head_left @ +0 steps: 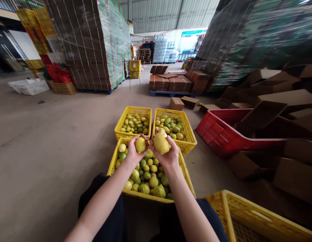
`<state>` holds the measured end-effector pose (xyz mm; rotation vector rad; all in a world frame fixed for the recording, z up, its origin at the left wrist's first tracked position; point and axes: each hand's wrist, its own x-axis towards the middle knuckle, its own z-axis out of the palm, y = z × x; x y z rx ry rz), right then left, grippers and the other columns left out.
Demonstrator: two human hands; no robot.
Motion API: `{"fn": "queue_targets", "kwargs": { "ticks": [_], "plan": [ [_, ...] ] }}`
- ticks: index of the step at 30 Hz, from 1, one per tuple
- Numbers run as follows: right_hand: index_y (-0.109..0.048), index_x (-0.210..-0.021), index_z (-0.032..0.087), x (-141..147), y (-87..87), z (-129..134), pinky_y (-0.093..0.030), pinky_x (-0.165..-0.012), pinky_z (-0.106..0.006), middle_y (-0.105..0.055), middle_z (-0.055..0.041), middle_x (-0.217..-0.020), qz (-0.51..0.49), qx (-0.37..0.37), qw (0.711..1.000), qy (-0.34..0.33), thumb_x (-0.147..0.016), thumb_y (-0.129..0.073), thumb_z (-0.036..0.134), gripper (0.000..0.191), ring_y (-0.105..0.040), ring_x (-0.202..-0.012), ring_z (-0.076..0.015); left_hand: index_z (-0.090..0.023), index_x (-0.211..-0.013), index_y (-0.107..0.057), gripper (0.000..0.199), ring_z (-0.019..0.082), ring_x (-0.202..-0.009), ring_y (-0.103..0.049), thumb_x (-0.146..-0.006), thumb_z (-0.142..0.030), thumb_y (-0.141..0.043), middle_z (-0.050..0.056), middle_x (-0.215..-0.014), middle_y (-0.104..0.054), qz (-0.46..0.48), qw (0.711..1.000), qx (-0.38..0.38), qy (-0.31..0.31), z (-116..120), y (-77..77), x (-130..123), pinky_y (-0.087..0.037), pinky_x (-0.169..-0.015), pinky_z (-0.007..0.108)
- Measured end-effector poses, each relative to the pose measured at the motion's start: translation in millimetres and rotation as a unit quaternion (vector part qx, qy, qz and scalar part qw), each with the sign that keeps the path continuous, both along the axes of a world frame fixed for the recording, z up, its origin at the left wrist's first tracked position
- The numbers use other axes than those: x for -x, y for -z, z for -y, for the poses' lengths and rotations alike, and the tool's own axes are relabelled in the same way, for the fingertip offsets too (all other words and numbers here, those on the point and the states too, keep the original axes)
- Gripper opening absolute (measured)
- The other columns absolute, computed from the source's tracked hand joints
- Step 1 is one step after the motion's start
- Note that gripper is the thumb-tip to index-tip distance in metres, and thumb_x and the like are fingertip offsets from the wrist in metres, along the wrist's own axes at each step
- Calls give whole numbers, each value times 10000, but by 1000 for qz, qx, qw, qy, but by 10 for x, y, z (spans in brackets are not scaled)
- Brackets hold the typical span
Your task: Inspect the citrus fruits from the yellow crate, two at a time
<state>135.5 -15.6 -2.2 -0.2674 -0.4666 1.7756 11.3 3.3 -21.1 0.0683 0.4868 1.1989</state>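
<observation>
My left hand [135,150] is closed around a yellow lemon [140,145]. Beside it, my right hand [171,155] grips a larger, paler lemon [161,142]. Both hands are raised over the far part of the nearest yellow crate [188,178], which holds many green and yellow lemons [153,182]. Just beyond my hands stand two more yellow crates side by side, the left crate [117,130] and the right crate [190,134], each filled with lemons. My fingertips are partly hidden behind the fruit.
A yellow crate [225,208] is at my lower right. To the right, a red crate [216,134] holds cardboard, with loose cartons [297,171] heaped around it. Wrapped pallet stacks [87,43] rise ahead. A blue pallet [168,94] carries flattened cardboard.
</observation>
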Motion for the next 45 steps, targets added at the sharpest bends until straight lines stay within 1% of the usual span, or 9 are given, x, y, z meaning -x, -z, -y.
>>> {"fn": "queue_targets", "kwargs": {
  "ticks": [5, 9, 17, 22, 25, 29, 35, 41, 45],
  "plan": [
    [-570, -963, 193, -5, -1, 12, -508, -511, -223, -638, -27, -795, -17, -2, 1000, -13, -732, -565, 302, 256, -590, -616, -128, -150, -818, -609, 124, 104, -575, -598, -749, -173, -509, 4, -679, -640, 23, 1000, -19, 2, 46, -85, 13, -504, -559, 209],
    [-573, -941, 190, 4, -4, 4, -482, -461, -230, -630, -27, -761, -9, -12, 1000, -28, -780, -498, 399, 274, -574, -575, -137, -142, -798, -616, 113, 109, -563, -596, -736, -179, -528, 0, -664, -632, 34, 998, -55, 8, 71, -115, 23, -499, -517, 207],
    [-587, -951, 179, 7, -12, 11, -491, -482, -250, -636, -30, -768, -3, -18, 1000, -22, -705, -477, 290, 291, -585, -591, -153, -140, -751, -612, 104, 107, -555, -581, -732, -189, -523, -1, -637, -605, 42, 995, -87, 33, 99, -135, 40, -490, -503, 200],
    [-581, -1013, 188, 9, -9, 16, -526, -542, -290, -657, -45, -854, -4, -8, 1000, -7, -741, -488, 287, 304, -618, -655, -170, -141, -743, -611, 107, 103, -556, -574, -730, -196, -520, 0, -630, -597, 36, 994, -99, 40, 94, -130, 43, -485, -510, 195],
    [-588, -1011, 189, 14, 27, 0, -543, -593, -307, -673, -54, -888, -6, 4, 1000, 11, -743, -528, 315, 303, -641, -714, -187, -136, -742, -609, 113, 99, -555, -570, -732, -193, -512, 4, -634, -598, 46, 993, -97, 43, 87, -126, 49, -482, -514, 190],
    [-604, -943, 180, 9, 73, -21, -548, -590, -291, -682, -40, -814, -10, 32, 999, 21, -696, -579, 301, 276, -647, -718, -187, -133, -750, -605, 115, 104, -567, -573, -736, -186, -504, 6, -646, -597, 53, 993, -95, 49, 95, -131, 57, -485, -513, 194],
    [-613, -911, 145, -22, 69, -36, -553, -557, -279, -690, -77, -833, -26, 96, 995, 19, -716, -524, 333, 286, -647, -708, -185, -134, -757, -601, 113, 103, -568, -574, -740, -181, -500, 7, -644, -596, 49, 994, -89, 50, 104, -134, 55, -489, -519, 196],
    [-619, -951, 165, -16, 69, -48, -559, -721, -407, -697, -82, -867, 1, 73, 997, 24, -711, -481, 262, 293, -654, -842, -235, -134, -761, -604, 118, 103, -584, -579, -740, -182, -497, 11, -650, -601, 48, 994, -87, 46, 84, -124, 59, -486, -524, 191],
    [-607, -971, 181, 20, 50, -38, -527, -838, -395, -684, -70, -948, 9, 11, 999, 31, -720, -528, 258, 273, -638, -932, -215, -141, -774, -611, 116, 99, -581, -579, -734, -182, -511, 5, -656, -608, 45, 995, -84, 37, 75, -124, 67, -484, -527, 190]
  ]
}}
